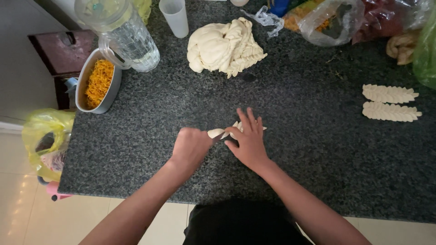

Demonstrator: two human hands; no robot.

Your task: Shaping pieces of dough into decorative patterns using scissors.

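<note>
Two hands on a small dough piece: left hand clenched around it, right hand open, flat; dough heap beyond.

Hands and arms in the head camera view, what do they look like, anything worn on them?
The left hand and right hand are bare, with no gloves, rings, watch or bracelets visible. Both forearms are uncovered down to the picture's edge, so no sleeves show. Dark clothing covers the body between the arms.

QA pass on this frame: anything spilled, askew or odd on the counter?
Nothing spilled or damaged. Both hands, left hand and right hand, work a small dough piece. Two finished ridged pieces lie parallel. Only oddity: the metal bowl of orange shreds sits right at the counter's left edge.
</note>
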